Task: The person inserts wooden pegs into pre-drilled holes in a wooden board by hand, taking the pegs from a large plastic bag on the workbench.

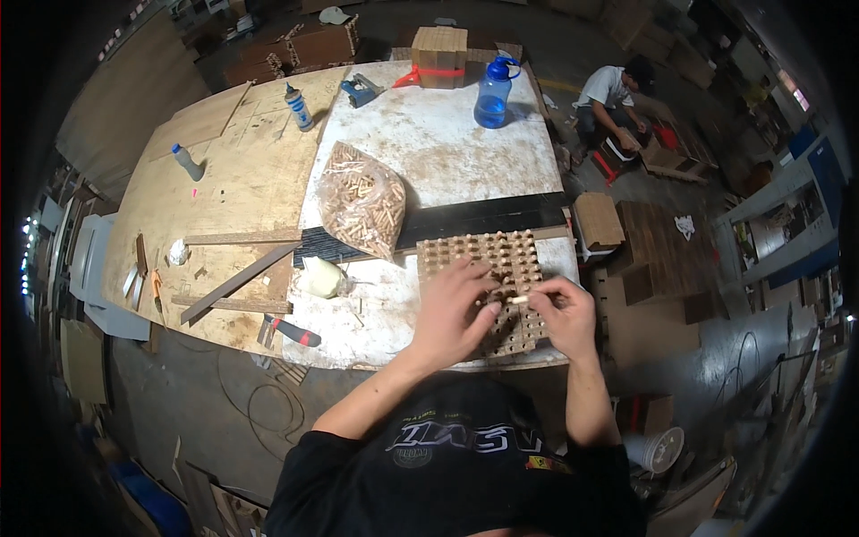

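The drilled wooden board [512, 279] lies on the white part of the surface [429, 134], right in front of me and between and under my two hands. My left hand [456, 309] reaches over its left side, half open with fingers curved and thumb apart; I can't tell whether it grips anything. My right hand [565, 313], at the board's right edge, pinches a pale dowel [519, 300] between thumb and fingertips, above the holes. Dowels stand upright in the board's far rows, and a clear bag of dowels [362, 201] lies beyond my left hand.
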